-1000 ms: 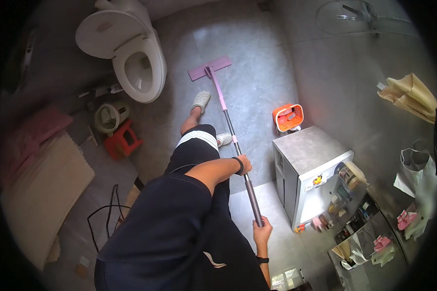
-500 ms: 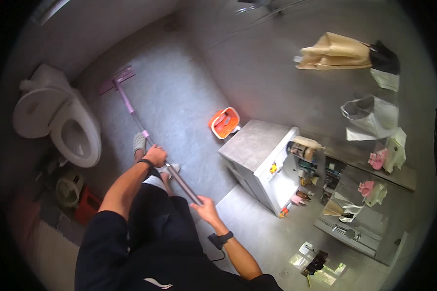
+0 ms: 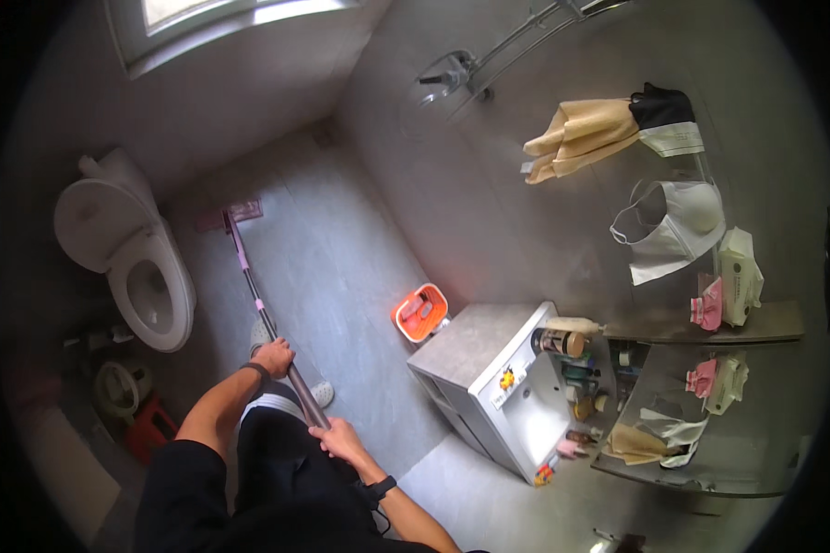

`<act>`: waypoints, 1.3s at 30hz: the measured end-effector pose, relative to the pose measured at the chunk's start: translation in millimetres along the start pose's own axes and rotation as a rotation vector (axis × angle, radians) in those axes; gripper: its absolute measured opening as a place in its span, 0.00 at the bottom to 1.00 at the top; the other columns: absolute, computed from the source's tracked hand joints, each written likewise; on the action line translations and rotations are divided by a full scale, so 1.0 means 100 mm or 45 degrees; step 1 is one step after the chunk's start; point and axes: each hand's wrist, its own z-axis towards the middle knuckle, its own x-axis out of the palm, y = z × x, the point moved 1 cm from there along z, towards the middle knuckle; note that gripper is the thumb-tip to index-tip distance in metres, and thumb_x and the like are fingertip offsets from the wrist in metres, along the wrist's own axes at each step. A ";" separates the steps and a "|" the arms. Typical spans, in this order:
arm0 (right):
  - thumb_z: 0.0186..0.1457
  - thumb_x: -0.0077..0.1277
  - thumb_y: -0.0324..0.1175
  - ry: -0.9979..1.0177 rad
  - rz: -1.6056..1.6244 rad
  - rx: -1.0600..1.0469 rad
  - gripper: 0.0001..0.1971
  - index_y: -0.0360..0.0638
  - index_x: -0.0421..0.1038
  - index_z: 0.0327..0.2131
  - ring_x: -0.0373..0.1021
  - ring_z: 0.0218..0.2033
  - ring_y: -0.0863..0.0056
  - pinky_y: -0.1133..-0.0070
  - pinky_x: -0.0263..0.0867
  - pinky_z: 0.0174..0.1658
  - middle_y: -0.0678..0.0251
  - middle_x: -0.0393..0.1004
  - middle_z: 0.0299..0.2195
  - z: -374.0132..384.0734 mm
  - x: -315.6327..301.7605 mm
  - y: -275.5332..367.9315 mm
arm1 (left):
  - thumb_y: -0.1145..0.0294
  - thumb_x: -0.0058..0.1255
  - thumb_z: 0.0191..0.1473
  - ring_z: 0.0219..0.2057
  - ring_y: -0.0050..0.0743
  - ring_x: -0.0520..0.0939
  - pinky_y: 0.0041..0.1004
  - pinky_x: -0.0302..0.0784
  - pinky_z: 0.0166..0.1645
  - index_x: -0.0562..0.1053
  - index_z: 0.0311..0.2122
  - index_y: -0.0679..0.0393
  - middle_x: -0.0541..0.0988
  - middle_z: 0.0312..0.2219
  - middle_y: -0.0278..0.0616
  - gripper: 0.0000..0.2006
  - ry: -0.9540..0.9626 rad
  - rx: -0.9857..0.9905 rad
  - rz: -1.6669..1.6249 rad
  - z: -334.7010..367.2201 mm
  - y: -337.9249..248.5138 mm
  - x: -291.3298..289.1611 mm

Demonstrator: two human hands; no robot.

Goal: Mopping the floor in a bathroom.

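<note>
Two-handed, gripping mop [image 3: 260, 304] with fingers of left hand [image 3: 272, 358] above handle [image 3: 305, 396], of right hand [image 3: 341, 440] at its end; resting head [image 3: 245, 211] on floor [image 3: 332, 276] near toilet [image 3: 180, 276]. Likely light, stiff; best held wide-spaced.

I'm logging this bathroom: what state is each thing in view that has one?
Mop: slanted, head on the floor
Left hand: closed around the mop
Right hand: closed around its near end
Toilet: lid raised
Basket: upright, things inside
Towel: hanging
Window: partly out of view; open or shut unclear
</note>
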 end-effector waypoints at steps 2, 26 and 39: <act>0.57 0.55 0.41 0.028 -0.051 -0.045 0.14 0.39 0.74 0.36 0.67 0.14 0.80 0.79 0.63 0.18 0.70 0.71 0.15 -0.04 -0.01 -0.09 | 0.68 0.56 0.44 0.46 0.44 0.75 0.39 0.75 0.49 0.78 0.35 0.58 0.77 0.37 0.46 0.11 -0.096 0.009 -0.034 -0.08 -0.05 0.09; 0.42 0.68 0.32 -0.954 -0.308 0.003 0.14 0.32 0.76 0.27 0.70 0.23 0.75 0.74 0.65 0.29 0.61 0.76 0.21 -1.40 -0.61 -0.67 | 0.64 0.69 0.32 0.34 0.48 0.85 0.42 0.80 0.40 0.83 0.28 0.55 0.84 0.29 0.47 0.13 0.306 0.270 -0.472 0.25 -1.46 0.22; 0.50 0.64 0.36 -0.708 -0.371 -0.182 0.14 0.34 0.73 0.27 0.61 0.13 0.83 0.80 0.56 0.16 0.72 0.66 0.15 -0.84 -0.59 0.16 | 0.59 0.63 0.39 0.37 0.39 0.83 0.39 0.71 0.48 0.81 0.29 0.49 0.83 0.30 0.40 0.10 -0.271 -0.009 -0.327 0.29 -0.75 0.00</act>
